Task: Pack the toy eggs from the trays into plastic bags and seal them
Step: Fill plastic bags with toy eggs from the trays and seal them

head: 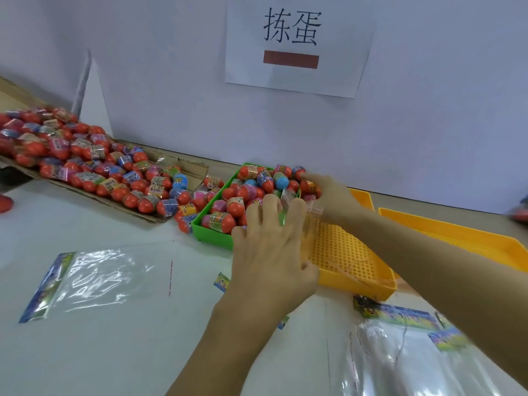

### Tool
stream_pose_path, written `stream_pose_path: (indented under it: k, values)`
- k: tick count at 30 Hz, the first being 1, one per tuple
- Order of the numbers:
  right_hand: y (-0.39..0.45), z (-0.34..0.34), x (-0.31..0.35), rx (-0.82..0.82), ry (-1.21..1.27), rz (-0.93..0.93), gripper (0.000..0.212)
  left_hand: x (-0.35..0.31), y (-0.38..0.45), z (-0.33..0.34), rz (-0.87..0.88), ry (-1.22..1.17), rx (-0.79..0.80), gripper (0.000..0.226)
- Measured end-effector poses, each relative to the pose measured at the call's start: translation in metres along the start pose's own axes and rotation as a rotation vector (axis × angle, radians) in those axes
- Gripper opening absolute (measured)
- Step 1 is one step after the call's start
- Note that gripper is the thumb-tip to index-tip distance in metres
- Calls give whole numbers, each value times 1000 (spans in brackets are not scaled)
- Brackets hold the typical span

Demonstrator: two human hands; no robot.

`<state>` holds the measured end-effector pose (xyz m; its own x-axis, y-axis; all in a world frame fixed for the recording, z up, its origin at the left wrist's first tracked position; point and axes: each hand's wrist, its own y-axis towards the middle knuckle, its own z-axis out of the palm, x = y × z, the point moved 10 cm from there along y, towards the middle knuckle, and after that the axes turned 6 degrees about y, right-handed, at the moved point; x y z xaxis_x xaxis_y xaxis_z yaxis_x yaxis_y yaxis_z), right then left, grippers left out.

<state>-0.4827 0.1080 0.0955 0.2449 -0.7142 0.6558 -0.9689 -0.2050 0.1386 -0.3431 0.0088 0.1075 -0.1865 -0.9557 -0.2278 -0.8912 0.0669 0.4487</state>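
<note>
Head view, left to right: loose toy eggs [85, 164] lie heaped on flattened cardboard [148, 217] at ten o'clock; an empty plastic bag [94, 277] lies flat at eight o'clock; the green tray [213, 235], at centre, holds more eggs; the left hand [271, 250] grips a clear bag [310, 224] at the tray edge; the right hand [323, 192] closes on eggs at one o'clock; yellow trays [357, 267] follow at three o'clock. Step in hand appears to be filling; the next move calls for carrying eggs into the bag mouth.

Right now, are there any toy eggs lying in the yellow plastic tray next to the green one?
No, the yellow plastic tray shows only its bare dotted floor, while the toy eggs fill the green plastic tray.
</note>
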Motion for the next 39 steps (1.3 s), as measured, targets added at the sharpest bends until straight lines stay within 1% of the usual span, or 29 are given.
stream_pose_path:
  k: [1, 2, 4, 6, 9, 11, 12, 14, 16, 19, 21, 23, 26, 28, 30, 33, 36, 39]
  values:
    - [4, 5, -4, 26, -82, -15, 68, 1, 0, 1, -2, 3, 5, 62]
    - [7, 6, -8, 16, -131, -27, 67, 1, 0, 1, -1, 1, 6, 62]
    - [9, -2, -16, -50, -162, -45, 63, -1, 0, 2, 8, -5, 7, 61]
    - [8, -9, -26, -72, -134, -5, 60, -2, 0, 3, 16, -10, 8, 61]
    - [-6, -17, -40, -59, -104, 69, 48, -5, 0, 3, 40, -47, 7, 59]
    - [-21, -23, -42, -52, -82, 77, 41, -13, -2, 3, 92, -64, 10, 61]
    - [-31, -26, -42, -45, -31, 85, 39, -18, -3, 3, 122, -72, 10, 64]
    - [-53, -34, -38, -51, 181, 109, 35, -26, -5, 2, 173, -93, 8, 67]
    - [-79, -50, -32, -123, 483, 101, 35, -34, -5, 1, 226, -107, 2, 68]
    - [-123, -73, -29, -241, 940, 52, 40, -48, -11, 0, 313, -146, 14, 58]
    - [-148, -80, -31, -280, 1149, 31, 39, -58, -16, 2, 384, -153, 39, 52]
    - [-166, -81, -34, -270, 1261, 28, 34, -70, -23, 5, 458, -153, 67, 49]
    - [-180, -75, -38, -206, 1233, 73, 36, -86, -32, 11, 531, -163, 115, 48]
    - [-184, -71, -36, -140, 1171, 78, 40, -93, -37, 12, 555, -167, 107, 49]
    - [-186, -71, -35, -109, 1113, 61, 40, -99, -39, 9, 574, -186, 82, 47]
    - [-187, -79, -41, -146, 1050, 69, 31, -105, -42, 1, 615, -208, 29, 46]
    - [-188, -84, -42, -136, 983, 61, 31, -110, -45, -8, 637, -229, -37, 47]
    - [-190, -90, -36, -104, 923, 10, 35, -112, -46, -13, 636, -252, -88, 49]
